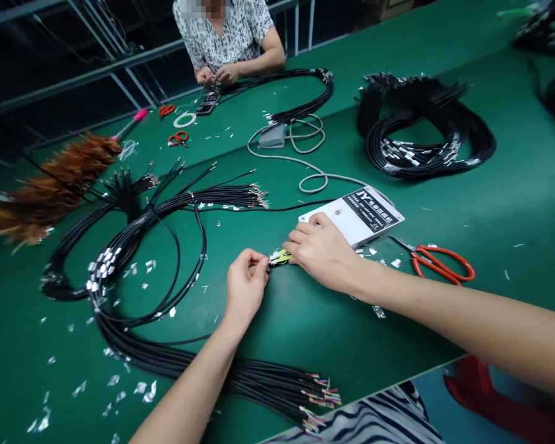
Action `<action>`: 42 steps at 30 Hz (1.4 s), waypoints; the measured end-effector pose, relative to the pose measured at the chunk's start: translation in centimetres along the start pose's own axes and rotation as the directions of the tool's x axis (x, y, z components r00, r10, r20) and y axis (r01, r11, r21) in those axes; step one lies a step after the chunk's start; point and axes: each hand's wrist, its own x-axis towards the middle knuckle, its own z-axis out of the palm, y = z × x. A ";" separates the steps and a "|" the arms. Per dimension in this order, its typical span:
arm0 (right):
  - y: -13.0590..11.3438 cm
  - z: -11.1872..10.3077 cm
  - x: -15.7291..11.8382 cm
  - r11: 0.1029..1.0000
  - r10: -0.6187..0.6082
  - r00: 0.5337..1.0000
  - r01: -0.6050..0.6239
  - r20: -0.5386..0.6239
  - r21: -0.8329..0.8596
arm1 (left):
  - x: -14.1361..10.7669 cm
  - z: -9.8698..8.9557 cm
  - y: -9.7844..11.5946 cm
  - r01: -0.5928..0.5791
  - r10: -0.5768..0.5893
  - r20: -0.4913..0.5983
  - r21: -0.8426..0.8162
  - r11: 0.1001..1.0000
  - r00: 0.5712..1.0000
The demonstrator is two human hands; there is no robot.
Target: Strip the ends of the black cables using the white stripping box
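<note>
My left hand (248, 277) is closed, with thumb and fingertips pinched on the end of a black cable. My right hand (321, 250) is closed on a small yellow-green piece (284, 255) with a white part at the cable end; its exact kind is unclear. That hand is in front of a white box-shaped machine (351, 228) with a black printed label, hiding part of its left side. A big coiled bundle of black cables (134, 246) lies left of my hands, its bare coloured wire ends (321, 394) pointing toward me.
Red-handled scissors (439, 259) lie at the right. Foil scraps (150, 391) litter the green table (504, 203). A grey cord runs to a grey pedal (272, 135). Another cable coil (425, 129) sits behind, a feather duster (55, 185) at left. Across sits a person (231, 37) handling cable.
</note>
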 end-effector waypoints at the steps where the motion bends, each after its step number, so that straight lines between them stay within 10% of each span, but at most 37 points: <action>1: 0.0 0.0 0.0 1.000 0.001 1.000 -0.001 0.002 -0.003 | 0.0 0.0 -0.1 0.000 0.000 0.004 0.001 1.000 1.000; 9: -0.2 -0.5 0.3 1.000 0.010 0.999 -0.010 0.034 0.014 | 0.6 -0.5 -0.3 -0.020 0.018 0.045 0.042 0.999 0.999; 13: 0.5 -1.5 -1.5 0.990 0.042 0.989 -0.023 -0.140 0.137 | 0.6 -0.8 -0.5 -0.050 0.046 0.065 0.070 0.996 0.997; 18: 1.1 -1.6 -6.9 0.910 0.359 0.796 -0.183 -0.488 0.371 | 0.5 -0.9 -0.9 -0.078 0.072 0.082 0.077 0.994 0.994; 33: 0.0 0.4 -9.2 0.936 0.321 0.795 -0.182 -0.515 0.302 | -0.4 -2.4 -0.7 -0.084 0.088 -0.019 0.169 0.982 0.996; 37: -1.6 -0.1 -9.7 0.917 0.318 0.796 -0.118 -0.516 0.382 | 0.9 -5.1 2.0 -0.129 0.161 -0.146 0.209 0.969 0.976; 42: -3.6 0.3 -10.9 0.858 0.305 0.849 -0.048 -0.432 0.511 | 3.6 -10.5 8.0 -0.221 0.329 -0.414 0.287 0.932 0.849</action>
